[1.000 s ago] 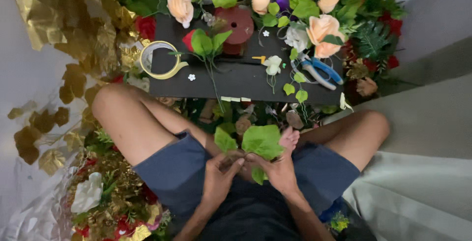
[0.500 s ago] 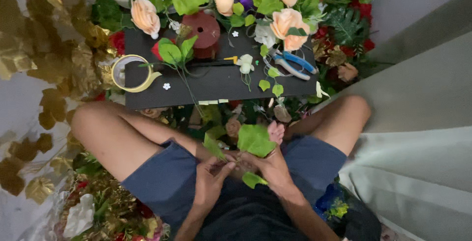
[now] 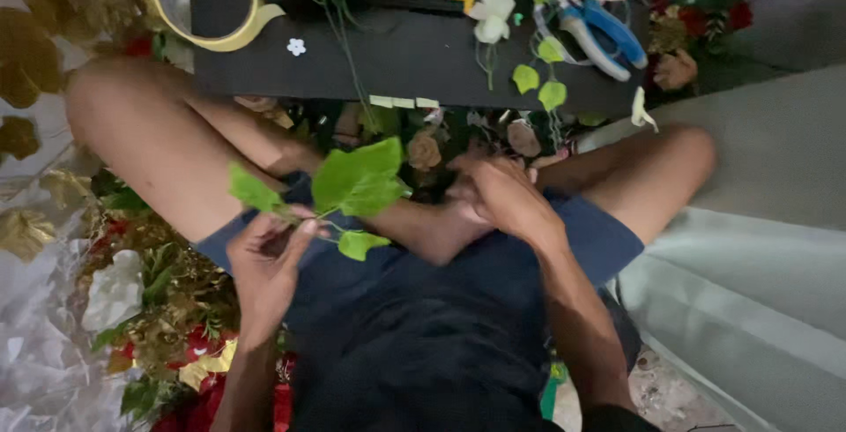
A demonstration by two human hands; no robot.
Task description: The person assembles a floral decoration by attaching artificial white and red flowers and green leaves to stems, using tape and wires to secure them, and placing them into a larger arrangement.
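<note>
Left hand [image 3: 269, 256] pinches the stem of a green leaf sprig [image 3: 352, 187] between thumb and fingers, holding it above the left thigh; three leaves are visible, the stem itself too thin to trace fully. Right hand [image 3: 498, 194] lies curled over the crossed feet, fingers turned away from the camera; whether it grips anything cannot be told. The person sits cross-legged on the floor in dark blue shorts [image 3: 423, 309], lower body cut off at the bottom edge. Ahead is a low black worktop [image 3: 414, 57], its far side cut off by the top edge. On it: a roll of yellowish tape [image 3: 198, 0], partly out of view; blue-handled pliers [image 3: 599, 35]; a white artificial flower [image 3: 491, 16]; a loose trail of small green leaves [image 3: 539, 79]. Gold foil leaves [image 3: 31, 53] and red and white artificial flowers [image 3: 115, 291] crowd the floor at left. Pale cloth [image 3: 758, 247] covers the right side.
</note>
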